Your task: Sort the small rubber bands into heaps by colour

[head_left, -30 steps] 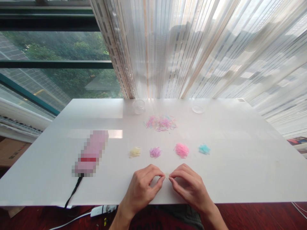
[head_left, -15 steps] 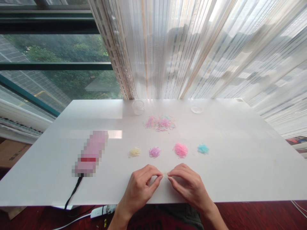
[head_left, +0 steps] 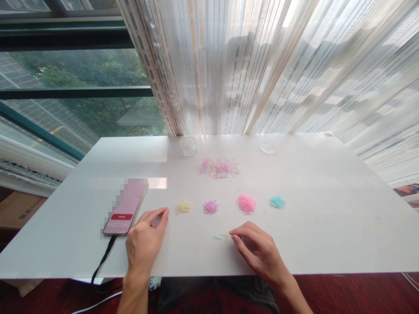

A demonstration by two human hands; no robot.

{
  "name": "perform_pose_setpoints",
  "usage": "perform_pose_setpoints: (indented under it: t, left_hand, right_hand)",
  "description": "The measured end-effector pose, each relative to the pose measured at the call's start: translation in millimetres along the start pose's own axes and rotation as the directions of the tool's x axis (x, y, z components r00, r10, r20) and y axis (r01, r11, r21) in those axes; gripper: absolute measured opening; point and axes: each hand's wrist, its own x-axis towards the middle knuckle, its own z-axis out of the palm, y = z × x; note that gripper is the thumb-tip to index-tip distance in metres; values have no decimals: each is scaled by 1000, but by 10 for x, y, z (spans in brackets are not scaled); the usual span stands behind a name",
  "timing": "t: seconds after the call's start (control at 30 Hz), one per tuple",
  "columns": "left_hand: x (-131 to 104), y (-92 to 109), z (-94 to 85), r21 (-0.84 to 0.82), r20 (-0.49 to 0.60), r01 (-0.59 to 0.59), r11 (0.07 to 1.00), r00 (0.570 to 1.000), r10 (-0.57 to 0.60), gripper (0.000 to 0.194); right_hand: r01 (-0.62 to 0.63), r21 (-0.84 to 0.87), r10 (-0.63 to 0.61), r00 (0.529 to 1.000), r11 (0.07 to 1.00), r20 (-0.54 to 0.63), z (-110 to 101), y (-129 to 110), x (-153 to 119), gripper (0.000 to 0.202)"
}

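My left hand (head_left: 145,242) hovers over the white table (head_left: 327,218) with its fingers apart, between the phone (head_left: 123,211) and the small yellow pile (head_left: 183,207); it holds nothing. My right hand (head_left: 258,252) rests near the table's front edge, its fingertips touching a few tiny pale pieces (head_left: 221,237). Beyond them lie a purple pile (head_left: 211,206), a pink pile (head_left: 246,203) and a teal pile (head_left: 277,201). A larger mixed pile (head_left: 218,167) lies farther back.
A clear cup (head_left: 189,145) and a clear lid (head_left: 269,148) stand at the table's far edge. A black cable (head_left: 102,261) runs from the phone over the front edge. Sheer striped curtains hang behind the table.
My left hand has let go of the tiny pieces and moved left toward the phone. My right hand stays by the pieces, which now lie on the table.
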Motion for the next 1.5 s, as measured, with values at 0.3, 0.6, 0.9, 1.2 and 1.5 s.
perform_pose_setpoints:
  t: [0.3,0.6,0.9,1.2,1.5]
  left_hand:
    - [-34,52,9,5,171,-12,1000,985,11,14]
    - [-49,94,-21,-88,186,57,994,982,-40,30]
    - [-61,164,48,-113,129,-43,993,990,57,34]
    - [-80,141,117,-129,-41,-336,933,942,333,27]
    - [-477,511,162,-475,45,-539,695,774,631,14]
  right_hand:
    - [-7,-6,7,1000,1000,-12,-7,-1,0,16]
    - [-16,-7,16,1000,1000,-13,-7,-6,12,16]
    - [-28,-5,28,999,1000,-20,5,5,-2,16]
    - [-11,-77,13,1000,997,26,32,13,-3,18]
    - [-16,-180,40,991,984,131,67,-13,-16,33]
